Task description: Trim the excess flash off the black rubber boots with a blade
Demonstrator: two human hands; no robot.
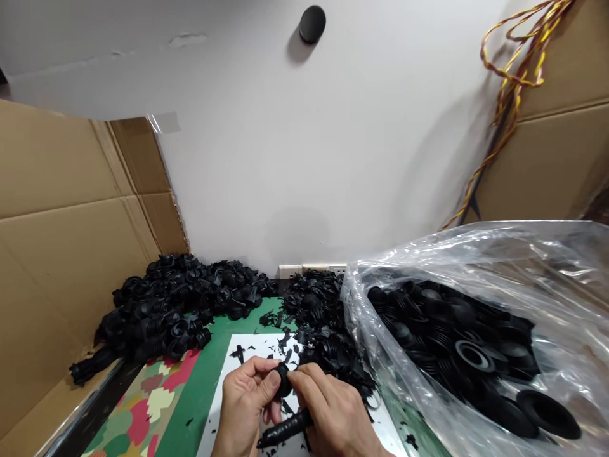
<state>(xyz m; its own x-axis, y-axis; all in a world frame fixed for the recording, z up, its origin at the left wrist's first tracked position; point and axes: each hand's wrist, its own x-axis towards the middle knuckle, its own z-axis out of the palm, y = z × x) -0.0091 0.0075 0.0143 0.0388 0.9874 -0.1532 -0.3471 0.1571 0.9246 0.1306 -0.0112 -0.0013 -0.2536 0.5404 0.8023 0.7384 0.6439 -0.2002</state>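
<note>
My left hand (pixel 245 400) is closed, pinching a small black ribbed rubber boot (pixel 283 382) between thumb and fingers. My right hand (pixel 335 412) has its fingertips against the boot's right side. In its curled lower fingers lies a black pen-shaped tool (pixel 285 430), its visible end pointing down and left. Both hands are over a white sheet (pixel 216 416) strewn with black rubber scraps (pixel 239 353). Whether the tool has a blade cannot be seen.
Many black ribbed pieces (pixel 166 311) are heaped at left by a cardboard wall (pixel 61 241). Trimmings (pixel 316 304) pile up behind my hands. At right, a clear plastic bag (pixel 380 374) holds more rubber boots (pixel 442 330). Twisted wires (pixel 507 101) hang above it.
</note>
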